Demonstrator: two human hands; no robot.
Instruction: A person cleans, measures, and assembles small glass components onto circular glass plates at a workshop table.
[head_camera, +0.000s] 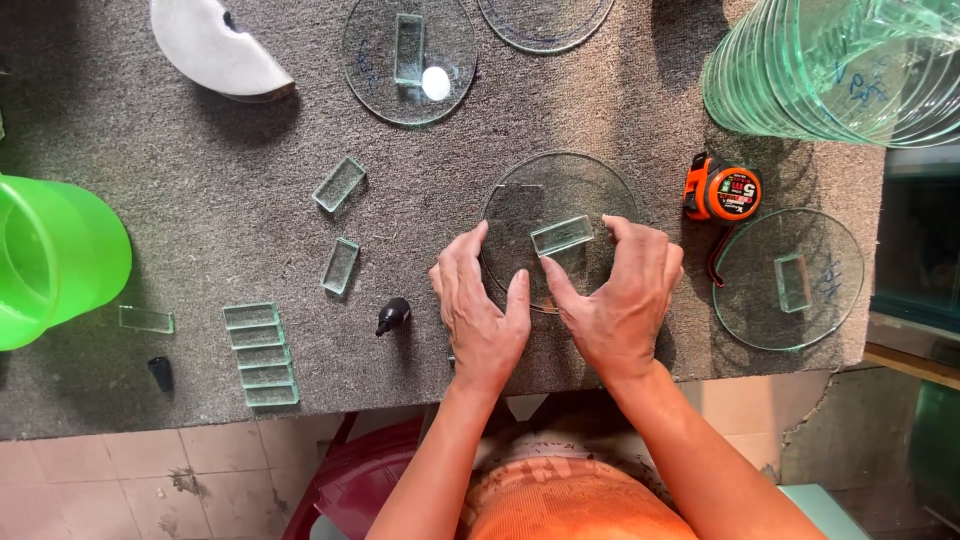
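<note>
Looks like someone's gluing little glass blocks onto round glass discs on a grey carpeted bench (200, 210). Both hands are on the round glass disc (560, 190) in the middle. The left hand (483, 305) curls around its left rim, fingers spread fairly wide and flat on the edge, not closed around anything. The right hand (620, 300) reaches in from the right, thumb and fingertips pinching or steadying the small glass block (561, 235) that sits tilted near the disc's centre — can't tell for sure if it's actually clamped or just being nudged.

As for progress, two discs already carry a block: the finished disc (410, 60) up top, with a white blob on it, and the right-hand disc (790, 280) just beside the orange tape measure (722, 190). So this one reads as roughly the third. Plenty left, judging by the stack of discs (830, 70) at the top right, the row of blocks (260, 355) laid side by side at the lower left, and two loose blocks (340, 225) between. A small black-capped bottle (392, 315) lies just left of the left hand — probably the adhesive. A green bucket (55, 260) sits at the far left edge.
</note>
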